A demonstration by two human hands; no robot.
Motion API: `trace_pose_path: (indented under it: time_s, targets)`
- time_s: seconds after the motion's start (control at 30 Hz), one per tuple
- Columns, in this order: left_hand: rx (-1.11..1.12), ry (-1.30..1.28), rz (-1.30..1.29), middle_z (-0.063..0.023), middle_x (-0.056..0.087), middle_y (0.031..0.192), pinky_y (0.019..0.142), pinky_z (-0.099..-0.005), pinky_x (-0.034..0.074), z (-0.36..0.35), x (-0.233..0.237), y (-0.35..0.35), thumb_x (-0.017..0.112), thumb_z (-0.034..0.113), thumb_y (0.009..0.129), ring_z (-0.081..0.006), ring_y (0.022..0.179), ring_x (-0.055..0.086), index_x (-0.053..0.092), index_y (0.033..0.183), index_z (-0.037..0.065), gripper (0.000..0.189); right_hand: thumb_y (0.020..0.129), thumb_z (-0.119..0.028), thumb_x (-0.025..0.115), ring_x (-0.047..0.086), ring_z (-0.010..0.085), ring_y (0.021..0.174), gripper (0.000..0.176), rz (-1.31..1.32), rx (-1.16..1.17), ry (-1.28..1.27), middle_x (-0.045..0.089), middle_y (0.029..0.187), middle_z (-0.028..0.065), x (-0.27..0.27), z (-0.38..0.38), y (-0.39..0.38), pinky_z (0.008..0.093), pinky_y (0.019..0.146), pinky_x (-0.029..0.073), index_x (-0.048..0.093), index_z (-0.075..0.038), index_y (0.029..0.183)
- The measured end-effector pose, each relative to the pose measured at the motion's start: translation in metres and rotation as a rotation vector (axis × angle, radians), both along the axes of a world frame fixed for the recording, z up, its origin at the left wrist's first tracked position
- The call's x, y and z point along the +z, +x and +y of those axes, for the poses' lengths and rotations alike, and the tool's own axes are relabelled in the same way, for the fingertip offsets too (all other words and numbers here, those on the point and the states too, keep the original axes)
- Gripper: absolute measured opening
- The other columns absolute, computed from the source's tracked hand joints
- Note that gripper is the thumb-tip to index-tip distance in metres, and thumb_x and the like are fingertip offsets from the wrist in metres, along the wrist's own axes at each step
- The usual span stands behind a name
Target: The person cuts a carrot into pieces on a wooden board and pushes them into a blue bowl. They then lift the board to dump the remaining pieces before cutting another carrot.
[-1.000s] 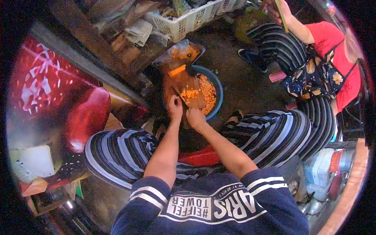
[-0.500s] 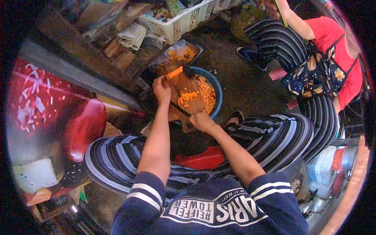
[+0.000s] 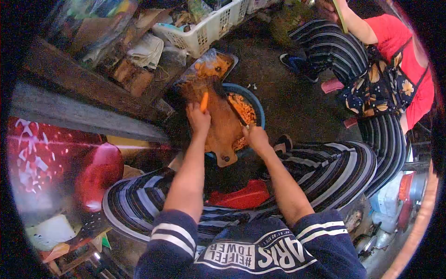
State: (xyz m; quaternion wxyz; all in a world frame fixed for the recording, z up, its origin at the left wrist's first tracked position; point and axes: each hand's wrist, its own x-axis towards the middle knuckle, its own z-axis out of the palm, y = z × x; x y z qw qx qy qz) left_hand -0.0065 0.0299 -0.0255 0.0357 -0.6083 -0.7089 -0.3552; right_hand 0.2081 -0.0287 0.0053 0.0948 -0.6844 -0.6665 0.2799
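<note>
My left hand [image 3: 199, 120] is closed around an orange carrot [image 3: 204, 101], which rests on a wooden cutting board [image 3: 220, 124]. In my right hand [image 3: 256, 138] is the handle of a knife [image 3: 244, 122]. Its blade reaches forward over the board's right edge and is hard to make out against the orange pieces. Beneath the board stands a blue basin [image 3: 261, 111] holding many small diced carrot pieces [image 3: 247, 110]. The board's surface shows no diced pieces in its middle.
Beyond the board lies a tray [image 3: 233, 60] with plastic and orange bits. A white crate [image 3: 197, 42] stands behind it. Wooden beams [image 3: 88, 88] run along the left. At the right sits another person in a red top [image 3: 395, 35], holding something long and green.
The knife and my right hand have moved right, to the board's edge over the basin. The diced pieces are gone from the board. The carrot now points more upright in my left hand.
</note>
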Motion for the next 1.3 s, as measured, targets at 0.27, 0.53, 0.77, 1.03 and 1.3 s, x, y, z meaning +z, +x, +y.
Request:
trace_pose_path:
  time_s: [0.27,0.53,0.77,1.03,1.3]
  targets:
    - [0.204,-0.296,-0.238,-0.0263,0.035,0.127,0.1,-0.0485,0.022,-0.057,0.029,0.06,0.064,0.018,0.072,-0.0406,0.118,0.031,0.047,0.114,-0.002,0.05,0.081,-0.029,0.052,0.06,0.0384,0.069,0.033,-0.088,-0.029,0.128,0.06,0.073,0.0226,0.037,-0.001,0.005,0.0455,0.06,0.049,0.047,0.001,0.094]
    - [-0.54,-0.234,0.057,-0.0091,0.026,0.138,0.099,-0.0526,0.013,-0.04,0.06,0.097,0.041,0.04,0.088,-0.0323,0.123,0.024,0.065,0.102,0.023,0.032,0.074,-0.019,0.06,0.06,0.0379,0.071,0.03,-0.131,-0.056,0.23,0.06,0.072,0.0214,0.057,0.003,0.011,0.0452,0.064,0.049,0.048,0.001,0.093]
    - [-0.496,-0.356,0.215,-0.0104,0.028,0.137,0.099,-0.0539,0.011,0.0,0.052,0.09,0.037,0.043,0.089,-0.0319,0.123,0.023,0.068,0.091,0.014,0.042,0.071,-0.022,0.064,0.06,0.0364,0.081,0.029,-0.227,-0.08,0.07,0.061,0.084,0.022,0.089,0.009,0.03,0.0428,0.07,0.049,0.056,0.0,0.088]
    - [-0.492,-0.286,0.208,-0.0119,0.036,0.132,0.095,-0.0527,0.023,0.027,0.04,0.06,0.052,0.025,0.082,-0.0324,0.121,0.029,0.066,0.09,0.011,0.021,0.076,-0.031,0.057,0.059,0.0362,0.083,0.032,-0.276,-0.135,-0.028,0.061,0.088,0.0204,0.158,0.014,0.056,0.0434,0.073,0.048,0.06,-0.001,0.089]
    - [-0.058,-0.386,-0.746,-0.0131,0.058,0.095,0.079,-0.0323,0.043,-0.027,0.026,0.014,0.048,-0.007,0.072,-0.0233,0.091,0.056,0.05,0.11,0.003,0.039,0.079,-0.029,0.053,0.058,0.0402,0.074,0.034,0.094,0.067,0.048,0.059,0.074,0.0259,0.06,-0.001,-0.016,0.0475,0.067,0.046,0.056,0.001,0.093]
